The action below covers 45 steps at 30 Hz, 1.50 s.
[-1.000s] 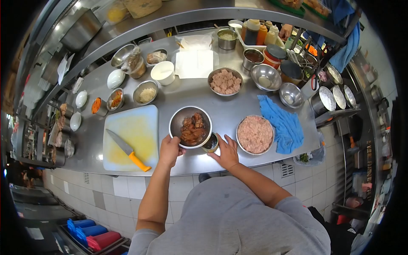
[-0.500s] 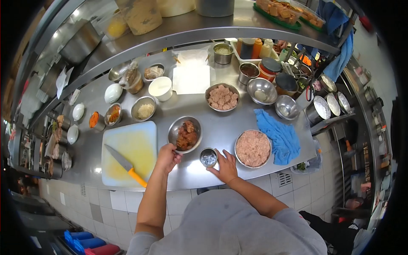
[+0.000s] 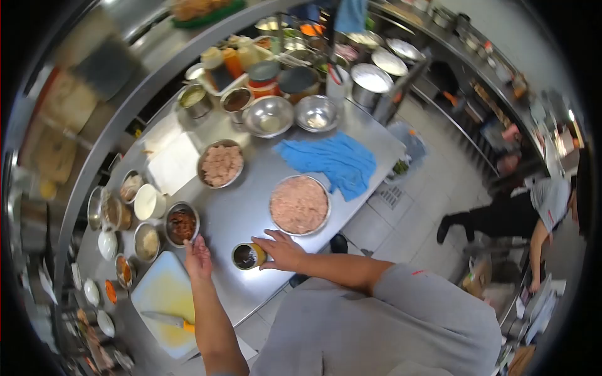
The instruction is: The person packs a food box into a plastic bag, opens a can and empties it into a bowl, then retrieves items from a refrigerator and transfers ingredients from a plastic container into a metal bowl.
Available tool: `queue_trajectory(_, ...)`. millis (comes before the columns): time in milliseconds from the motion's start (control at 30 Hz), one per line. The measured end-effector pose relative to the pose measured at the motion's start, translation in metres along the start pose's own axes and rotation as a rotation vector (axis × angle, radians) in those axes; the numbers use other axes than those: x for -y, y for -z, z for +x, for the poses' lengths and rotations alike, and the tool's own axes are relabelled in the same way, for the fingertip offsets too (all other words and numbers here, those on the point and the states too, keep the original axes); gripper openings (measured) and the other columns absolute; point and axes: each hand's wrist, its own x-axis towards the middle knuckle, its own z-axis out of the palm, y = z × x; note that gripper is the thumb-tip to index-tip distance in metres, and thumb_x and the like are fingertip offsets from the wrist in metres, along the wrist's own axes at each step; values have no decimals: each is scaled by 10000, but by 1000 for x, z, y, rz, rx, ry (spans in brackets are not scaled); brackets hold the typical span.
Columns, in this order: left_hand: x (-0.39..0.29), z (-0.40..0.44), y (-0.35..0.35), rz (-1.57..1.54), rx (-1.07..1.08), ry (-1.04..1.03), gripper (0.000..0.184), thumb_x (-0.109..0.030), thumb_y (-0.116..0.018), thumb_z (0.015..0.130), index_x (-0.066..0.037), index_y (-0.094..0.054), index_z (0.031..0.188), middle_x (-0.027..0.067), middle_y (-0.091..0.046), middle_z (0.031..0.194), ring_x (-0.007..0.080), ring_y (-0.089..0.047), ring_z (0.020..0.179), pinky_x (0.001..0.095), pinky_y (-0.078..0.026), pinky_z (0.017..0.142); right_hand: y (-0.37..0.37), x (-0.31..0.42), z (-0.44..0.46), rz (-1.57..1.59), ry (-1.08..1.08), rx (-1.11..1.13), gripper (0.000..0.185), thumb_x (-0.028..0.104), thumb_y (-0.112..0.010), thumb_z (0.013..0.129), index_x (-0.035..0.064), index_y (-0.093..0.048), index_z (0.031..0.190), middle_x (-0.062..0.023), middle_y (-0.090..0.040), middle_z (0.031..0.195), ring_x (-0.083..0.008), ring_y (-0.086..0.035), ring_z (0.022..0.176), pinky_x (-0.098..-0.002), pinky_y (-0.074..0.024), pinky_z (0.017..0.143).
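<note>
My left hand [image 3: 199, 258] has its fingertips at the near rim of a metal bowl [image 3: 182, 224] holding a dark reddish-brown mixture. The bowl stands close to a white tub [image 3: 150, 201] and a small bowl of pale minced food [image 3: 147, 242]. My right hand [image 3: 283, 250] grips the right side of a small round can [image 3: 249, 256], dark inside with yellow along its right side. Beyond this hand sits a bowl heaped with pale pink minced meat [image 3: 300, 205]. On the left, a yellow-handled knife [image 3: 168, 321] lies on the white cutting board [image 3: 164, 294].
A second bowl of pink meat [image 3: 221, 164] stands farther back. Behind it are two metal bowls [image 3: 268, 116], sauce bottles [image 3: 232, 61] and a blue cloth [image 3: 332, 160]. A steel shelf edge [image 3: 119, 106] crosses above. Another person [image 3: 514, 207] is at the right.
The view has swung to the right. My left hand has moved the bowl of dark mixture away from me, toward the small bowls. My right hand stays at the can, which shows more yellow.
</note>
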Motion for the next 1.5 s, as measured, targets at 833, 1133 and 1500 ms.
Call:
queue_trajectory(833, 119, -187, -82, 1074, -140, -298, 712, -54, -779, 922, -55, -401, 1525, 132, -537, 1464, 264, -545, 1317, 416, -429, 1146, 221, -309, -132, 671, -256, -974, 233, 257, -662, 1020, 58, -784, 1018, -138, -756, 913, -318, -709, 845, -407, -544, 805)
queue_trajectory(1133, 103, -178, -96, 940, -402, -442, 761, -135, -832, 887, -51, -416, 1519, 160, -561, 1442, 287, -564, 1308, 425, -468, 1128, 236, -304, -76, -28, 59, -583, 462, 437, -819, 863, 150, -748, 1219, -93, -658, 1391, -304, -551, 1349, -496, -440, 1126)
queue_trajectory(1500, 76, -185, -309, 1040, 65, -761, 821, -77, -836, 792, 16, -446, 1509, 153, -571, 1420, 285, -556, 1312, 447, -471, 1120, 280, -409, -48, -274, -352, -548, 477, 370, -575, 1034, 144, -612, 1452, -116, -484, 1605, -343, -400, 1503, -472, -289, 1256)
